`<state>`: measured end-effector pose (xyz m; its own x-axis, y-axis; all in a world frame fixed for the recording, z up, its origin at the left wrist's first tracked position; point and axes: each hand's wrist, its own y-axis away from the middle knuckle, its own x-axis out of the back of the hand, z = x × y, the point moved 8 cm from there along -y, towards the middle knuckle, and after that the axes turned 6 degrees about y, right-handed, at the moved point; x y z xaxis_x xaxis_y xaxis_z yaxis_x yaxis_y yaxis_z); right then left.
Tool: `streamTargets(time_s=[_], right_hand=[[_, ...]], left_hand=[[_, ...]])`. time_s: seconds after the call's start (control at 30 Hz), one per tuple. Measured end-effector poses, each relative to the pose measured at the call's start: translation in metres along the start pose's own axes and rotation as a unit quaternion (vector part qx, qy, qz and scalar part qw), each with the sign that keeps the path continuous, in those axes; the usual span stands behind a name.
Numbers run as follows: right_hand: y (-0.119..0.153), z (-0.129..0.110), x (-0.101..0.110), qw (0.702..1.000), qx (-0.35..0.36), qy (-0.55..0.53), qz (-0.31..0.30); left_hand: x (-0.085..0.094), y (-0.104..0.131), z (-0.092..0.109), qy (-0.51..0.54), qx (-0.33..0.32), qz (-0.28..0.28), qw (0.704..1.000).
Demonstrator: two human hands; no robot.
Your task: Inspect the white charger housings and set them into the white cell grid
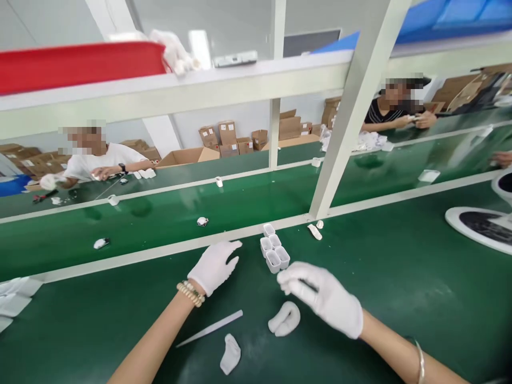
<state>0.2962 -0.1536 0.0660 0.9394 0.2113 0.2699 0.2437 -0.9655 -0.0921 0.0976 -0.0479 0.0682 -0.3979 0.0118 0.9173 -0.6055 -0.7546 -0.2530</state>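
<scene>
My left hand (215,268), in a white glove, reaches over the green bench toward the conveyor's edge. Its fingers are stretched out with the thumb apart, and nothing shows in it. My right hand (325,296), also gloved, is held just right of a cluster of small white open cups (273,257). Its thumb and fingertips meet in a pinch; whatever they hold, if anything, is too small to make out. Below it lies a white folded U-shaped piece (285,319). Nearer to me are a thin pale pointed strip (212,328) and a curved white piece (230,354).
A slanted post (340,138) rises from the bench edge beside the green conveyor belt (240,200), which carries small parts (202,221). White scraps (315,231) lie by the post. A white round-based stand (480,226) is at right. Two people sit across; another hand (502,158) shows at far right.
</scene>
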Motion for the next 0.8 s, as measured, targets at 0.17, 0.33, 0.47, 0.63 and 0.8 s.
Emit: streamTargets(time_s=[0.17,0.33,0.47,0.63,0.8], right_hand=[[-0.002,-0.011,0.053,0.976,0.006,-0.074,0.203],[-0.011,-0.005,0.044,0.980,-0.015,-0.058,0.189],[-0.012,0.005,0.042,0.984,-0.017,-0.036,0.172],[-0.018,0.014,0.035,0.993,-0.012,0.060,0.102],[-0.099,0.020,0.007,0.971,-0.032,0.236,-0.017]], left_hand=[[-0.036,-0.041,0.034,0.012,-0.032,-0.110,0.993],[-0.045,-0.064,0.045,0.080,-0.041,-0.129,0.987],[-0.036,-0.055,0.028,0.151,0.020,-0.096,0.984],[-0.024,-0.009,-0.024,0.332,0.141,0.010,0.933],[-0.029,0.023,-0.062,0.542,0.220,0.144,0.798]])
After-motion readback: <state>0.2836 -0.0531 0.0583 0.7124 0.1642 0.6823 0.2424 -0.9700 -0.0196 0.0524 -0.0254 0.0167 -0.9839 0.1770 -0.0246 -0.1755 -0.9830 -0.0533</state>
